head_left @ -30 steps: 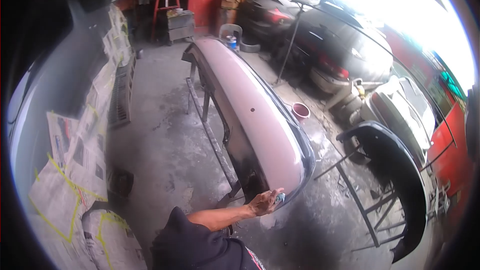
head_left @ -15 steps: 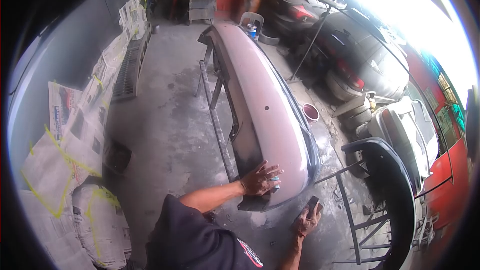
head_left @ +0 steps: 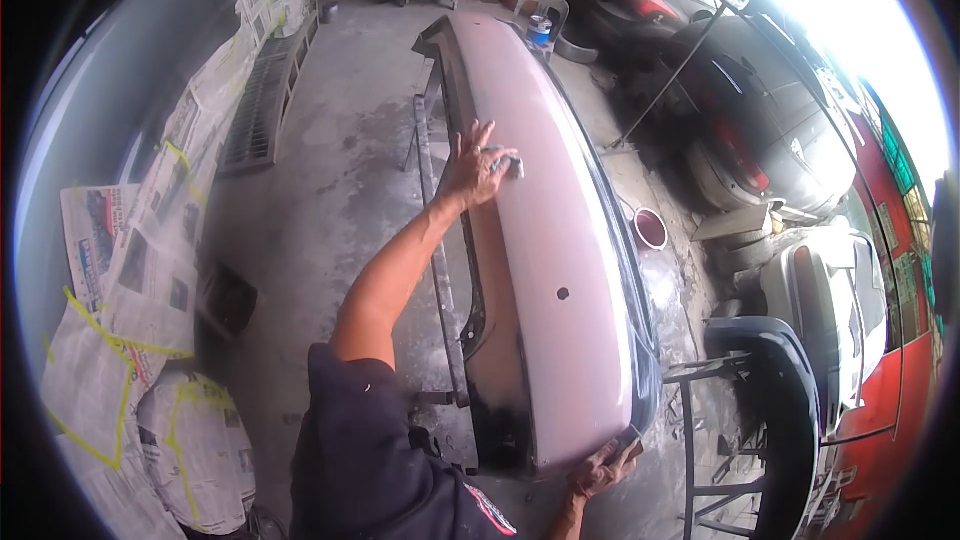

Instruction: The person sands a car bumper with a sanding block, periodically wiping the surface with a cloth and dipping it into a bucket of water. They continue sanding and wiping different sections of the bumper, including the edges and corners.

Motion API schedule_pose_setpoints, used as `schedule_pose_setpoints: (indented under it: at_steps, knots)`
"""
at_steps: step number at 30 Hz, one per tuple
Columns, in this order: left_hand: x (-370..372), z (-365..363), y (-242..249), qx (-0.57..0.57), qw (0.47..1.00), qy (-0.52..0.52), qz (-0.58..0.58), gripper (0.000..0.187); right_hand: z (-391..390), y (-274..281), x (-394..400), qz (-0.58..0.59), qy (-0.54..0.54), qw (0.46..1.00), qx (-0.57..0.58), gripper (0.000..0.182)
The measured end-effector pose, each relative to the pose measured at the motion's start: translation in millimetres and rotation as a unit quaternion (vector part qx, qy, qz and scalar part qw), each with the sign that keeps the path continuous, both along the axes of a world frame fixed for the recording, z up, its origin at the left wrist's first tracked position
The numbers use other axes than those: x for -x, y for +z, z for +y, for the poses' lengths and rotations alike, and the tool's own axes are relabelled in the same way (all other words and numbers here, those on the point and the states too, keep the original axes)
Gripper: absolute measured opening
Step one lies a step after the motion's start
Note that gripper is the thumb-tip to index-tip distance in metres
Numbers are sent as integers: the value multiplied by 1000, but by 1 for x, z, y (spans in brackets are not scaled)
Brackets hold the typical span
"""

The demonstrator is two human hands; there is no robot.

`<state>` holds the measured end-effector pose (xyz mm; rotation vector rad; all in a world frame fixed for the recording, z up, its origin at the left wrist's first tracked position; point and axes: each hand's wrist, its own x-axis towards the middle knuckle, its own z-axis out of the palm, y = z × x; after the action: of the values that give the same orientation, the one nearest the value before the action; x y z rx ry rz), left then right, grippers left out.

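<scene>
A long pinkish-grey car bumper (head_left: 555,230) lies across a metal stand (head_left: 440,240), stretching away from me. My left hand (head_left: 476,164) reaches far along its top surface and presses a small grey sanding pad (head_left: 508,164) against it, fingers spread. My right hand (head_left: 603,467) grips the bumper's near end at its lower edge, fingers curled around a small dark block (head_left: 628,452) against the rim.
A car masked with newspaper and yellow tape (head_left: 130,280) stands at the left. A black bumper (head_left: 790,410) on another stand is at the right, with a red bucket (head_left: 650,228) and parked cars (head_left: 760,120) beyond. A can (head_left: 540,28) sits on a chair at the bumper's far end.
My left hand has slid from the bumper's near end far up its top surface with the pad. My right hand has come up to hold the near end.
</scene>
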<state>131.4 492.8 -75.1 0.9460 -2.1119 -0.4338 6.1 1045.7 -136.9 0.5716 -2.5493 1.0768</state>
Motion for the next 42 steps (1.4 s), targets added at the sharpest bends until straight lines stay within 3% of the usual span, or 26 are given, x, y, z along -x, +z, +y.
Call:
schedule_pose_setpoints:
  at_steps: [5, 6, 8, 10, 12, 14, 15, 16, 18, 19, 20, 21, 23, 25, 28, 30, 32, 35, 40, 42]
  knots:
    - [25, -129, -15, -54, 991, 118, 32, 35, -1, -7, 0, 30, -5, 1000, 4, 47]
    - [26, -138, -11, -91, 978, 171, 71, 38, -2, -7, 0, 31, -2, 999, 8, 47]
    - [31, -142, -8, -35, 978, 200, 54, 43, -3, -6, 2, 53, 3, 998, -17, 48]
    - [47, -142, -13, -137, 936, 282, 160, 45, -4, -8, 2, 57, 2, 998, -16, 50]
    - [49, -134, -23, -85, 930, 294, 205, 47, -2, -10, 5, 74, 17, 997, -31, 50]
    - [41, -103, -31, -32, 961, 246, 120, 48, 0, -23, 9, 55, 14, 998, 7, 50]
    - [35, -75, -36, 48, 973, 205, 97, 47, 3, -28, 10, 35, 7, 999, 40, 50]
    - [28, -49, -38, 130, 975, 163, 73, 47, 3, -28, 10, 37, 15, 998, 46, 50]
    - [19, -5, -48, 188, 975, 119, -24, 46, 3, -18, 8, 37, 11, 999, 6, 49]
    - [23, 16, -63, 184, 975, 125, -8, 47, -4, 4, -4, -35, 5, 999, 15, 51]
    - [29, 38, -76, 179, 975, 130, 10, 47, 1, -3, 2, -36, 18, 999, -9, 53]
    - [12, 94, -45, 192, 966, 127, -116, 49, 2, 0, 1, -39, 19, 999, 0, 54]
    - [15, 148, -66, 155, 982, 94, -52, 46, 2, 6, 0, -65, 39, 997, 17, 56]
    - [11, 222, -49, 52, 996, 59, 49, 46, 6, 0, 7, -54, 80, 995, 24, 56]
    - [-3, 331, -31, 60, 997, 52, -23, 47, 12, 7, 5, -27, 100, 994, -31, 57]
    - [-1, 389, -57, 81, 996, 23, 33, 47, 15, 10, 8, -64, 122, 990, -12, 56]
    - [-10, 460, -65, 81, 997, -19, 3, 49, 18, -2, 12, -32, 128, 991, -7, 55]
    - [-16, 538, -111, 124, 987, -93, -46, 53, 20, 20, 5, -73, 128, 989, -18, 50]
    - [-28, 513, -108, 176, 977, -98, -73, 53, 34, 4, 23, -77, 230, 968, 62, 52]
    - [-29, 471, -87, 62, 992, -112, 13, 53, 24, 3, 16, 17, 237, 964, 118, 51]
